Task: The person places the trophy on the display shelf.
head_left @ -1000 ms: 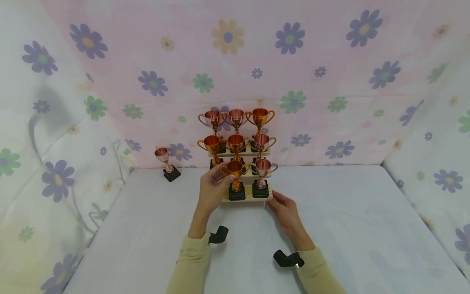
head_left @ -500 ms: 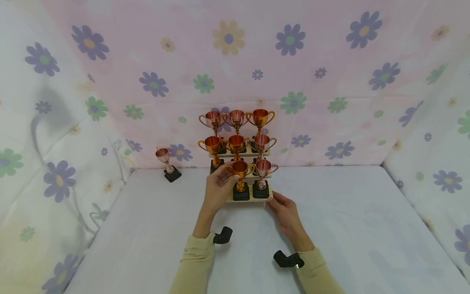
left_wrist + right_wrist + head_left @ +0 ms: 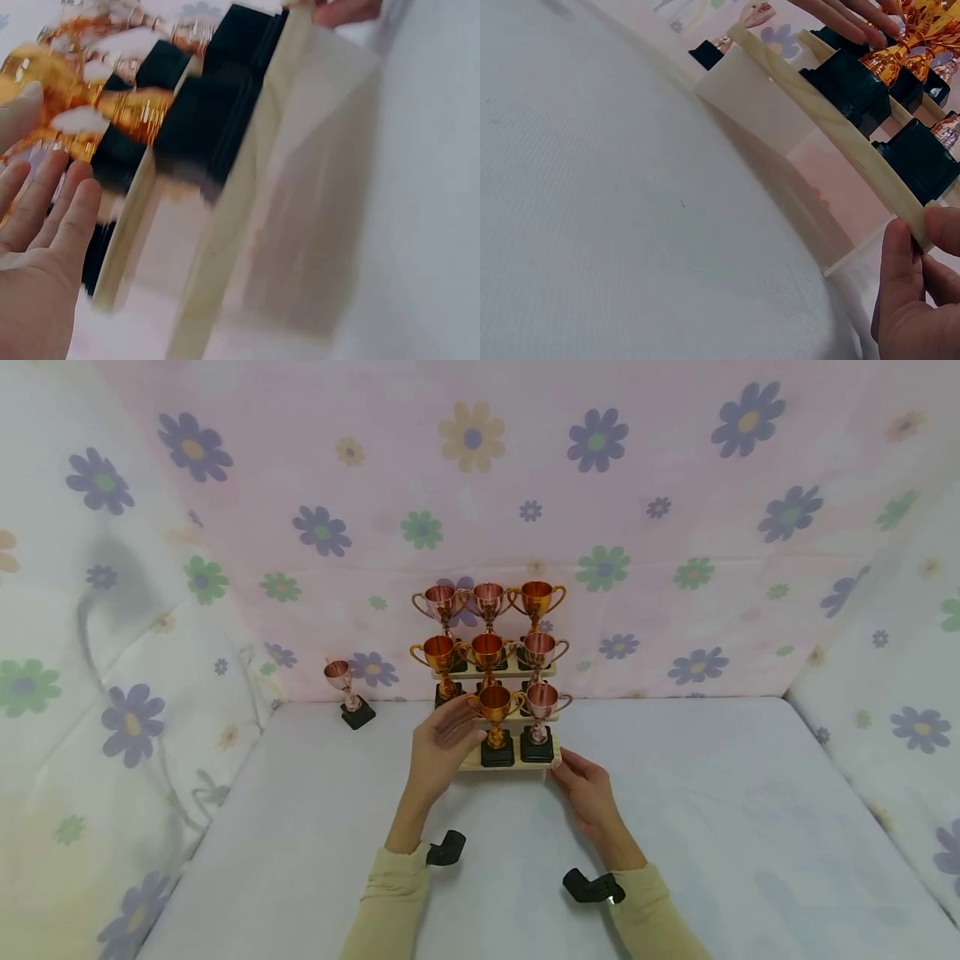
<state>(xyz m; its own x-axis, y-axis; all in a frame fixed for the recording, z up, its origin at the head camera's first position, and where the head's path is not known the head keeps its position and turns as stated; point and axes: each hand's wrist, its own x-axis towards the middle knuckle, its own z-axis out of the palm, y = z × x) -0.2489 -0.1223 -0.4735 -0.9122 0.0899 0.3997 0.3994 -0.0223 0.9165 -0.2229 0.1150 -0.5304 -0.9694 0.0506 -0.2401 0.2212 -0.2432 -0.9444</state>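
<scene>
A three-tier wooden display stand [image 3: 821,116] with clear supports carries several small trophies on black bases. On its front tier, a gold trophy [image 3: 496,703] stands beside a rose-gold trophy [image 3: 542,700], both upright. My left hand [image 3: 438,747] is at the left of that gold trophy. In the left wrist view its fingers [image 3: 64,199] are straight and spread, and the thumb overlaps the gold cup. With thumb and fingers my right hand [image 3: 588,793] pinches the right end of the front board.
One rose-gold trophy [image 3: 357,713] stands apart on the white-covered table [image 3: 712,810], back left. A flowered cloth backdrop [image 3: 667,635] rises behind the table, with cloth sides [image 3: 97,710] at left and right. Several trophies fill the two upper tiers.
The gold trophy slid right along the front tier, toward the rose-gold one, with my left hand. Since then my left hand has drawn slightly left from it. My right hand stays at the board's end.
</scene>
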